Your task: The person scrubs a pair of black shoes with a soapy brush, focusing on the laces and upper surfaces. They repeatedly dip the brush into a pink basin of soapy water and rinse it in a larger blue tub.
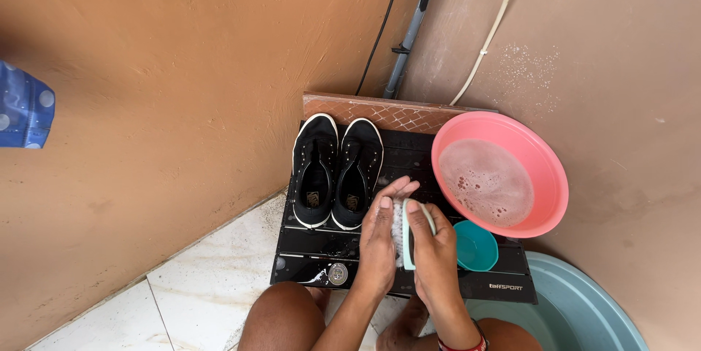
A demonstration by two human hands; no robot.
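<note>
My left hand [380, 238] and my right hand [434, 252] meet over a low black slatted stand [504, 278]. Both close around a pale green scrubbing brush [406, 238], whose white bristles face the left palm. A pair of black lace-less sneakers with white soles [337, 168] stands side by side at the back left of the stand, toes to the wall, just left of my left fingertips. A pink basin [540, 154] of soapy, foamy water rests on the stand's right side, close to my right hand.
A small teal cup [476, 247] sits below the pink basin. A large blue-grey tub [584, 307] is at bottom right. Brown walls meet in a corner with pipes and cables [409, 30]. A brown tile [380, 112] leans behind the shoes. White floor tiles [204, 285] lie left.
</note>
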